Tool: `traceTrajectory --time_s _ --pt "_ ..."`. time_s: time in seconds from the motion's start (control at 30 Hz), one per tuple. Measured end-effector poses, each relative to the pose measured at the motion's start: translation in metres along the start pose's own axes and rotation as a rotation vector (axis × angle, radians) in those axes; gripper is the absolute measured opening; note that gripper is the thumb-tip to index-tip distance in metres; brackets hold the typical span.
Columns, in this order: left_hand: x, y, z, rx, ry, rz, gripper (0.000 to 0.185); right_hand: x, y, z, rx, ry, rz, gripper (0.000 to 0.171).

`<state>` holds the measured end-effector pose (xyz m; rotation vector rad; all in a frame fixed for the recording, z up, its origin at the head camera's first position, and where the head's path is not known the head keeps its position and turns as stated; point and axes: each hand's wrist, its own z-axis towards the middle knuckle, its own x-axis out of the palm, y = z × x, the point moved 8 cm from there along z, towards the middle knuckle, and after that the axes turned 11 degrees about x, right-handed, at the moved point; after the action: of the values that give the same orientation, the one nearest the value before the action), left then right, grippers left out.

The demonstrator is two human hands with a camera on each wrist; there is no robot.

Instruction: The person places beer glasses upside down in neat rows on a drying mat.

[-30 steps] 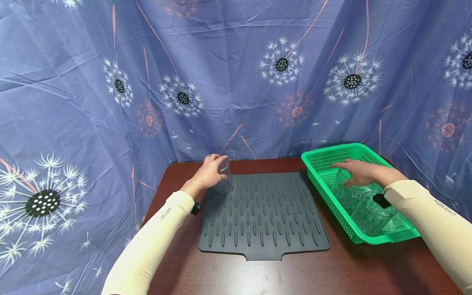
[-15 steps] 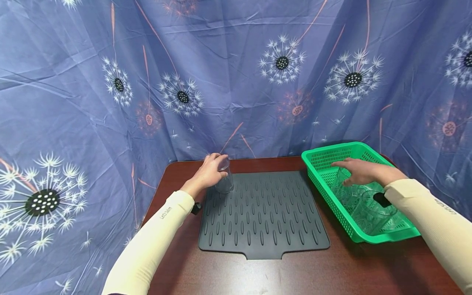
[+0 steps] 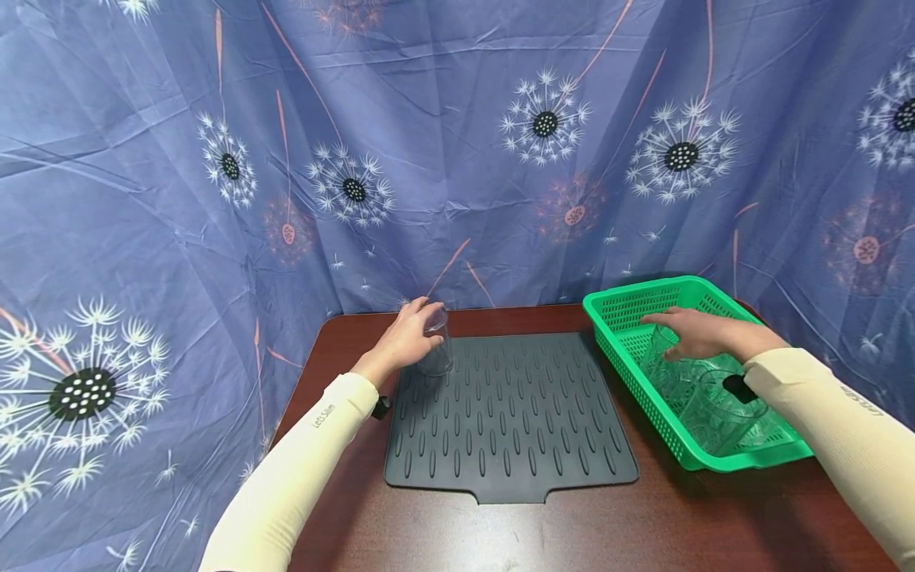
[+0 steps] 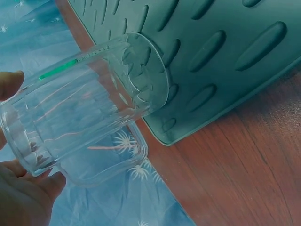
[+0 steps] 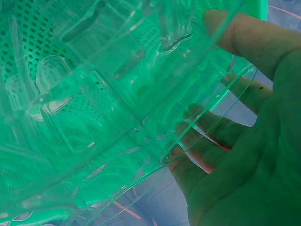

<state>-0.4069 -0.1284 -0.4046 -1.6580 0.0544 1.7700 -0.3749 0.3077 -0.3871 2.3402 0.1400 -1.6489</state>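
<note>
Within left hand [image 3: 406, 335], clear mug [image 4: 82, 110]

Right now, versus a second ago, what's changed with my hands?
Nothing visibly changed. Your left hand still holds the clear mug at the far-left corner of the dark mat; your right hand is still at the green basket. Mat and basket stayed put.

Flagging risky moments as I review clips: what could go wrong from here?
The clear cylindrical handled mug gripped near its upper end by the left hand could tip or slip, since it is at a corner of the dark grey ribbed mat. Inside the green perforated plastic basket, crowded clear drinkware could knock together if the right hand pulls one out.
</note>
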Motion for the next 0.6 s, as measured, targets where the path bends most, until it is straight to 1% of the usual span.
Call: traceTrajectory --time_s 0.23,0.47,0.6 --pt "-0.0003 -0.0001 -0.0015 0.003 -0.021 0.014 0.066 -0.0005 0.0049 -0.0002 -0.003 -0.007 -0.018 0.077" --pt "-0.0018 -0.0037 -0.0050 0.021 -0.040 0.045 0.070 -0.0001 0.0093 0.0000 0.003 0.006 0.005 0.076" --pt "-0.0028 -0.0038 -0.0097 0.013 -0.058 0.053 0.072 0.0002 0.0084 0.0005 -0.001 0.000 0.016 0.076"
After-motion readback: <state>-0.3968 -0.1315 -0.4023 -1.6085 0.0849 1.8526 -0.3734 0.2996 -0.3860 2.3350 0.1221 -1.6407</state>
